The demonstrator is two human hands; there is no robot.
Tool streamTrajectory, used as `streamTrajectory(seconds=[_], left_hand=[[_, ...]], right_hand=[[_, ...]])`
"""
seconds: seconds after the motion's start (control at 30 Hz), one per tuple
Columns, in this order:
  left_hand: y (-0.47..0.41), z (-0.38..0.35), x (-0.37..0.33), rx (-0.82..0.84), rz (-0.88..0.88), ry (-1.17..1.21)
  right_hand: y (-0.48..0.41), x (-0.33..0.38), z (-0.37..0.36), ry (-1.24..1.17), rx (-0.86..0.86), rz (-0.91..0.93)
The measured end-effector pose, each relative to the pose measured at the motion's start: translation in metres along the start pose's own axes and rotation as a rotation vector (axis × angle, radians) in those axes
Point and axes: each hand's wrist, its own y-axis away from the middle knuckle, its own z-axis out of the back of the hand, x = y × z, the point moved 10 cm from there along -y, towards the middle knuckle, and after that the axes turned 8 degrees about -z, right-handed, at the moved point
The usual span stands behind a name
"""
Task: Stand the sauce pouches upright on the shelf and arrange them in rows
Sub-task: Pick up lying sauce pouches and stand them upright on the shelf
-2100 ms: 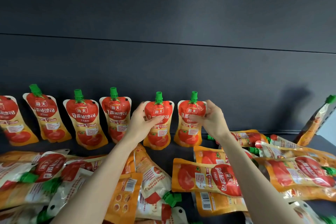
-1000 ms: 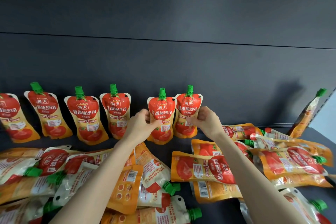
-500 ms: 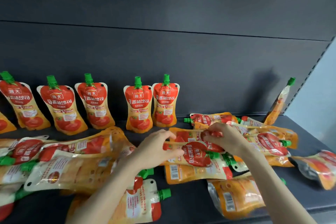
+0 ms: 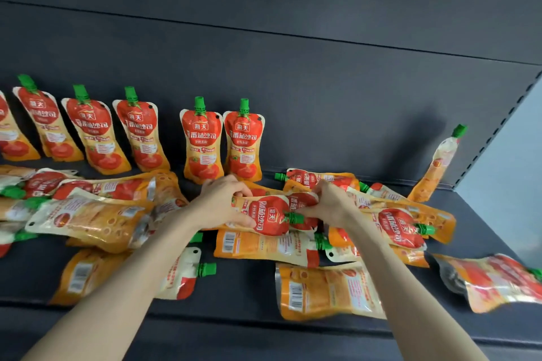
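Note:
Several red-and-orange sauce pouches with green caps stand upright in a row against the back wall; the two rightmost (image 4: 201,142) (image 4: 244,141) stand side by side. Many more pouches lie flat on the dark shelf (image 4: 240,290). My left hand (image 4: 223,204) grips the left end of a lying pouch (image 4: 265,215) in the middle of the shelf. My right hand (image 4: 330,204) pinches a second lying pouch (image 4: 303,205) just behind it, near its cap end.
One pouch (image 4: 437,164) leans upright in the back right corner by the perforated side panel (image 4: 492,132). Heaps of flat pouches lie at the left (image 4: 88,214) and right (image 4: 404,226). A pouch (image 4: 492,281) lies near the right front edge.
Both hands left the two upright pouches at the back and came down to the flat pouches in the middle, taking hold of them. The view has swung right and closer.

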Motion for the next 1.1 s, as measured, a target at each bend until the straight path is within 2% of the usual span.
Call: streamTrajectory(seconds=[0.2,0.33,0.43,0.63,0.8,0.9,1.1], left_hand=[[-0.001,0.001,0.006,-0.032,0.018,0.049],[-0.001,0.013,0.004,-0.083,-0.024,0.268],[-0.001,0.026,0.009,-0.132,-0.005,0.327],[0.015,0.055,0.026,-0.420,0.018,0.575],[0.030,0.079,0.049,-0.666,0.042,0.705],[0.027,0.081,0.061,-0.646,0.042,0.702],[0.009,0.066,0.087,-0.431,0.057,0.647]], right_hand=[[-0.003,0.014,0.010,-0.163,-0.034,0.122],[-0.009,0.017,0.019,-0.252,0.012,0.199],[-0.009,0.029,0.035,-0.282,-0.021,0.263],[0.008,0.075,0.075,-0.691,-0.071,0.400],[0.014,0.117,0.078,-0.848,-0.143,0.501],[0.010,0.136,0.066,-0.857,-0.177,0.506],[0.004,0.133,0.022,-0.776,-0.143,0.373]])
